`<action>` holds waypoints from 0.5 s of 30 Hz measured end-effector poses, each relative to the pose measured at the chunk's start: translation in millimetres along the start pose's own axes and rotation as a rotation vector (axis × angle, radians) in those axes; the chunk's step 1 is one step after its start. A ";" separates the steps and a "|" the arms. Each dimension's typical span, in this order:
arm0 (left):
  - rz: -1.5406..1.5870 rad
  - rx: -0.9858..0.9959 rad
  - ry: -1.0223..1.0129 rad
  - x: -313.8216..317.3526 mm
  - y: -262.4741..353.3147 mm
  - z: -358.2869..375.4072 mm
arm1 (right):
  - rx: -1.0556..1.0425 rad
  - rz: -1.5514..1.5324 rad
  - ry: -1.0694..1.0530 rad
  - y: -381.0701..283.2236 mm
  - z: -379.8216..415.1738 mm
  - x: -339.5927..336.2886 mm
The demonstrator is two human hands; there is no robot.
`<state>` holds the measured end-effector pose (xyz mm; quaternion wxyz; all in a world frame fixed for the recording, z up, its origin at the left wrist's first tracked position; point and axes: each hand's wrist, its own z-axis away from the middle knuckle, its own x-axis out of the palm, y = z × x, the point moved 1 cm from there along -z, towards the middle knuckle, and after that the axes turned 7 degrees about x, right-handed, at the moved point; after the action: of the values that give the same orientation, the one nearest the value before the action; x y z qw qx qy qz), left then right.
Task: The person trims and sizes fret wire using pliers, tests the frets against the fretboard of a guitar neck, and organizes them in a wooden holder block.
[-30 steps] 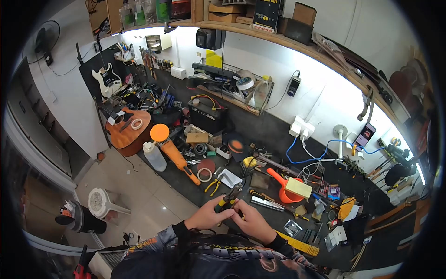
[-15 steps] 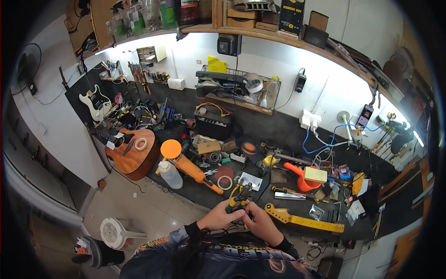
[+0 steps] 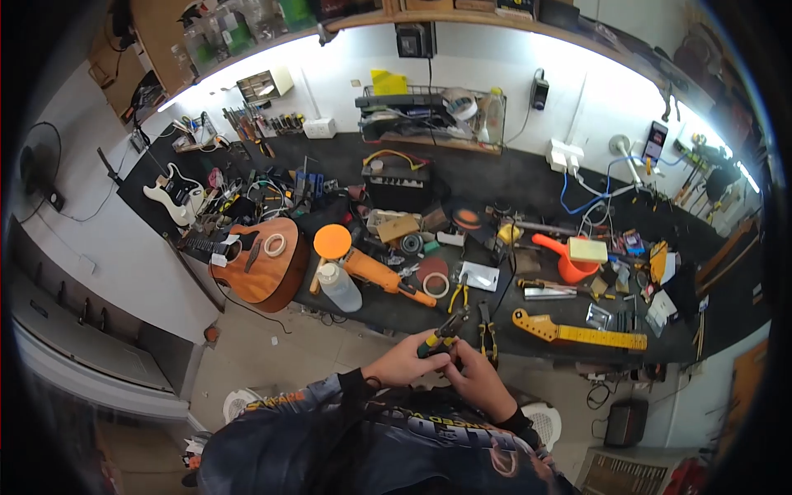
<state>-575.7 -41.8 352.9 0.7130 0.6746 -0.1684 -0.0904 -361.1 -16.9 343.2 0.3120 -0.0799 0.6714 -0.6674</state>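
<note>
At the front edge of the counter [image 3: 375,313], our left hand [image 3: 404,361] closes its fingers around the pliers [image 3: 444,335], while our right hand [image 3: 478,381] keeps fingers together beside the handles, its grip unclear to us.

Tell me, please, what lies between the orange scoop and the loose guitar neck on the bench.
In the head view, a silver metal bar lies between the orange scoop and the guitar neck, with slim tools right beside it.

the polisher [image 3: 375,276] is orange (pad too), the bucket-like scoop [image 3: 575,268] red-orange.
</note>
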 end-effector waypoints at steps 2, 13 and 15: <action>-0.024 -0.039 0.009 1.6 3.3 6.5 | -0.049 -0.006 0.025 4.4 5.9 8.9; -0.133 0.080 0.134 11.7 -3.5 7.2 | 0.020 0.026 -0.096 -7.6 -8.7 -7.4; -0.131 0.074 0.201 13.0 -6.7 12.2 | -0.025 0.041 -0.154 -8.2 -17.4 -10.2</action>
<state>-567.4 -58.4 348.2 0.6933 0.7158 -0.0551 -0.0625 -364.8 2.3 352.7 0.3753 -0.1210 0.6553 -0.6443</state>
